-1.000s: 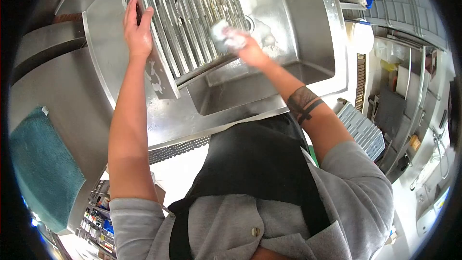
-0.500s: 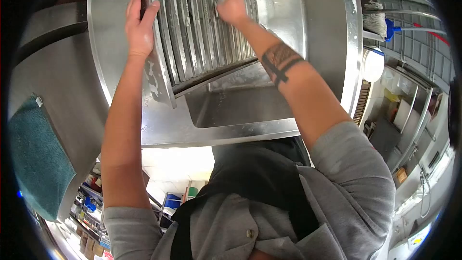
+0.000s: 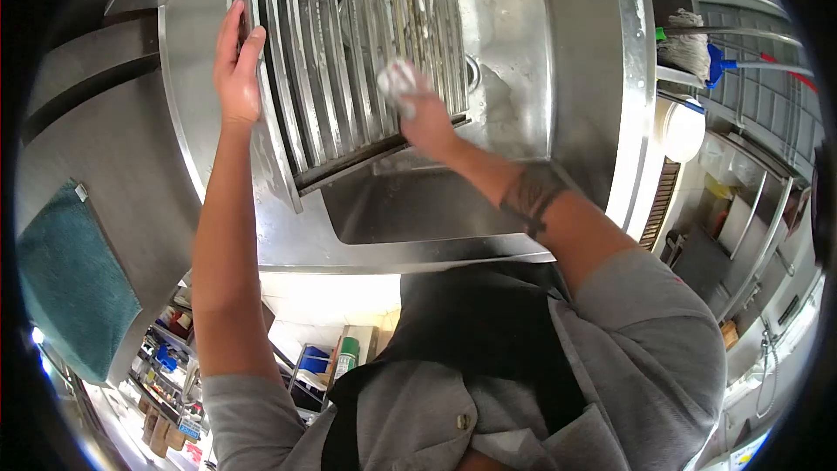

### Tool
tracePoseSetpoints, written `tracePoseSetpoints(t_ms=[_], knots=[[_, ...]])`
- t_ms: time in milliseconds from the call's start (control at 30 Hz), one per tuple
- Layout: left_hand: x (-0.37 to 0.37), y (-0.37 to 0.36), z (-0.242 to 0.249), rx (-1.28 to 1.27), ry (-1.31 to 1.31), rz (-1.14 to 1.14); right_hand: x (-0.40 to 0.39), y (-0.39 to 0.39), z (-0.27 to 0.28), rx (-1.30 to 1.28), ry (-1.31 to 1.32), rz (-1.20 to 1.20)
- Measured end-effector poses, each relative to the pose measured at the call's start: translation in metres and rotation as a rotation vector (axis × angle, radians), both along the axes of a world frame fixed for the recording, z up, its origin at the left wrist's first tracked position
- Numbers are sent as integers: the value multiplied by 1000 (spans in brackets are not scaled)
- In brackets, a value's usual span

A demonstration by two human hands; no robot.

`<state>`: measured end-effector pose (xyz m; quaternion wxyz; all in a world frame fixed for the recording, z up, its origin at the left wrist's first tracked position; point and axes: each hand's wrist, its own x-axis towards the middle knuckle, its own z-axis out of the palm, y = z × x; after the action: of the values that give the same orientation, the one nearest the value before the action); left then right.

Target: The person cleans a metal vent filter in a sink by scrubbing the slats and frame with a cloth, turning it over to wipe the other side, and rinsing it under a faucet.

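Note:
A metal hood baffle filter (image 3: 353,61) with long parallel slats leans tilted across the sink (image 3: 488,201), wet with suds. My left hand (image 3: 238,79) grips the filter's left side frame, thumb on the near side and fingers behind the edge. Over the filter's lower right part, my right hand (image 3: 427,122) is closed around a soapy whitish scrubbing pad (image 3: 398,79). Motion blurs that hand and the pad, so whether the pad touches the slats is hard to tell.
A teal towel (image 3: 74,284) hangs over the steel counter (image 3: 113,166) at left. A mop head (image 3: 684,46) and a white bucket (image 3: 683,131) stand right of the sink. Behind me, shelves hold a green-and-white can (image 3: 347,353) and other goods.
My right hand has swept down with the pad, from the top of the filter toward its lower right. The filter and my left hand appear slightly further left and lower in view.

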<state>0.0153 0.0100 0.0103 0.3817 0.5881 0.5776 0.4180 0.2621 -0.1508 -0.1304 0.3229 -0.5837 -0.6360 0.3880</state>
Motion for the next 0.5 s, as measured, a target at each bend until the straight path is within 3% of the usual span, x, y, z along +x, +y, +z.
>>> tracePoseSetpoints(t_ms=[33,133,200,267,367,433,500], knots=[[1,-1,1,-11,0,1,1,32,-3,-97,52,-14],[3,-2,1,-39,-38,26,-1,137,-18,-60,9,-148],[1,-2,-1,-80,-101,13,6,156,-4,-51,1,-163],[-1,0,-1,-27,-33,-25,8,145,16,-390,91,-88],[1,2,2,18,36,-25,-2,15,6,31,-82,63],[1,1,-1,36,59,-31,-1,-63,11,-97,-95,146],[2,0,1,-30,3,1,-2,-48,12,-81,-111,149]])
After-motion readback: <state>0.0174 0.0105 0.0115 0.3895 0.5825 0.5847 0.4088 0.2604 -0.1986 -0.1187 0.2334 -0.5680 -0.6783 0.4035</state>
